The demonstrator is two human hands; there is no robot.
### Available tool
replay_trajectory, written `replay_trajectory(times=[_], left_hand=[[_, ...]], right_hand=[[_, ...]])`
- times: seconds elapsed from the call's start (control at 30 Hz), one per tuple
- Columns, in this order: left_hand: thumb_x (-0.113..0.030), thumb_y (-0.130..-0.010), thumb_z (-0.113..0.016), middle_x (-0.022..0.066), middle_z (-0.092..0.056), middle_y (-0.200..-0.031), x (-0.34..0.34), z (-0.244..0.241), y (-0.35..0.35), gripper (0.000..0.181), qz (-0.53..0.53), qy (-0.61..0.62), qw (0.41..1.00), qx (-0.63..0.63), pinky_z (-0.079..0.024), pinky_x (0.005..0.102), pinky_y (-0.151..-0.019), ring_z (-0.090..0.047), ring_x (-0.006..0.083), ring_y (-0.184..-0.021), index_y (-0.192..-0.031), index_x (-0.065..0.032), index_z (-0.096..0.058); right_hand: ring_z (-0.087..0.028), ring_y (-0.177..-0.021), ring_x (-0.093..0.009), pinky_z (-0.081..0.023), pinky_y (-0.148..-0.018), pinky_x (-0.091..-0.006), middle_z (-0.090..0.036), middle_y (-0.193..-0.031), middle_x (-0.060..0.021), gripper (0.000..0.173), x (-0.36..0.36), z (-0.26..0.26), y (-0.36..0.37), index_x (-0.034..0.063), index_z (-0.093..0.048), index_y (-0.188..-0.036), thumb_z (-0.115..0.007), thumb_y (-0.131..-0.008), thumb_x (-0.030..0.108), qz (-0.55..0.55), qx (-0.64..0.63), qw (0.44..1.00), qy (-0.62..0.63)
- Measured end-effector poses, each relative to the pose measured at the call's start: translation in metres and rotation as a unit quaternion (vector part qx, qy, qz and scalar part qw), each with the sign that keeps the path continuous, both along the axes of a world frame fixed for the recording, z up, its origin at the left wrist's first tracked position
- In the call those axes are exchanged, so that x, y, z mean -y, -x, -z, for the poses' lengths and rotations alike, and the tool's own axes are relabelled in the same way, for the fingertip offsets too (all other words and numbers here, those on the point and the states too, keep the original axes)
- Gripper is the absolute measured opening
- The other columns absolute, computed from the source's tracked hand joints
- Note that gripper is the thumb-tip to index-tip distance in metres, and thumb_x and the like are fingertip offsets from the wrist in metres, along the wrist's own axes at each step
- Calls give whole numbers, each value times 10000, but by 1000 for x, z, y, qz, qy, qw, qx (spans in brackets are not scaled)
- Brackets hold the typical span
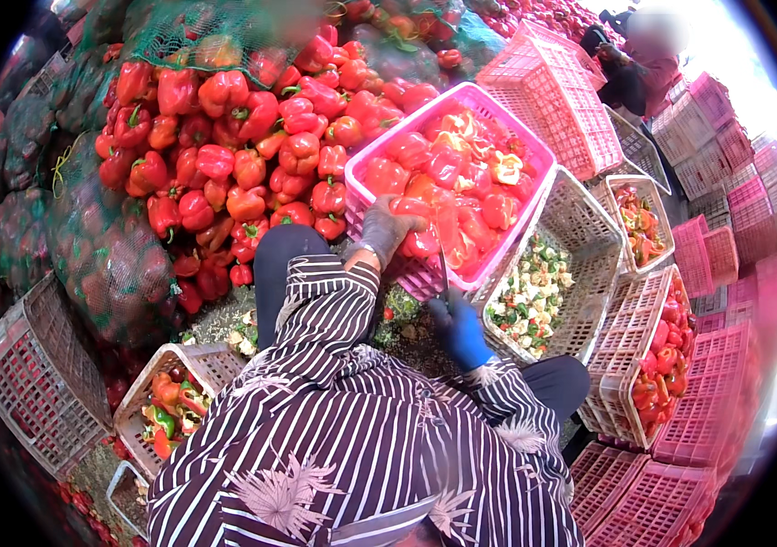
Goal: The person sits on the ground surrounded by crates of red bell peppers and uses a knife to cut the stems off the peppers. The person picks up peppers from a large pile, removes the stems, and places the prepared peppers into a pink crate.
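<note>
My left hand (388,229), in a grey glove, grips a red bell pepper (418,244) at the near left rim of a pink plastic crate (359,183). Inside that crate lie red peppers, several cut open with pale insides showing. My right hand (460,331), in a blue glove and slightly blurred, holds a knife (444,268) by its handle just outside the near rim, its narrow blade pointing up toward the crate. To the right of this hand stands a dirty white crate (576,273) with cut-out pepper cores and green stems (532,294) in it.
Whole red peppers (224,157) form a heap at the left, beside filled green mesh sacks (101,253). A crate of pepper scraps (214,362) sits at lower left. Stacked pink crates (703,390) line the right side. Another person (641,75) sits at upper right.
</note>
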State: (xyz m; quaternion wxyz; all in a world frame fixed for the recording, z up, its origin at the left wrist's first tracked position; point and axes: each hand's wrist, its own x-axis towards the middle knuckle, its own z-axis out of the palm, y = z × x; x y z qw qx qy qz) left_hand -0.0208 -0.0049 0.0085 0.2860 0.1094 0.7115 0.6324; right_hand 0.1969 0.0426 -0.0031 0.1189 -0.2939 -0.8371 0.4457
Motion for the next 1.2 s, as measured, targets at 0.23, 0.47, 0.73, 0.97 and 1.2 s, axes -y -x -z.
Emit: replay_trajectory(times=[0.23,0.47,0.73,0.97,1.2], left_hand=[[-93,-670,-785,119,-651,-1029,-4,16,18,618,-70,-90,993,-35,-542,301,-746,-647,209,-863,-1220,30,-532],[-185,-595,-854,121,-632,-1087,4,-19,-2,705,105,-111,988,-34,-493,317,-888,-592,208,-1019,-1217,-31,-560],[-186,-612,-875,99,-630,-1103,12,-40,-11,716,199,-176,962,-56,-486,324,-917,-593,218,-1052,-1227,-23,-546],[-126,-667,-844,47,-643,-1016,-1,-18,-39,560,100,-317,933,140,-500,303,-869,-606,160,-966,-1149,-43,-569],[-147,-786,-685,74,-645,-1006,9,-18,-48,359,163,-399,880,200,-508,306,-862,-628,175,-926,-1113,-35,-584]], right_hand=[[-619,-641,-336,-475,-594,-464,-605,-710,-170,177,5,-26,-19,26,-565,-954,-584,-901,194,-4,-64,987,-149],[-610,-860,-185,-506,-727,-314,-628,-943,-109,498,-65,-63,38,-26,-550,-1115,-763,-735,214,91,-129,981,116],[-623,-880,-189,-513,-775,-310,-641,-999,-103,440,-63,-52,50,-34,-565,-1129,-710,-747,129,12,-267,931,249],[-621,-864,-151,-523,-760,-296,-636,-1004,-81,406,-52,-55,61,-13,-571,-1137,-698,-757,52,105,-289,900,308],[-654,-816,-216,-586,-618,-330,-633,-983,-98,322,-70,-22,45,11,-568,-1110,-630,-803,86,133,-310,723,603]])
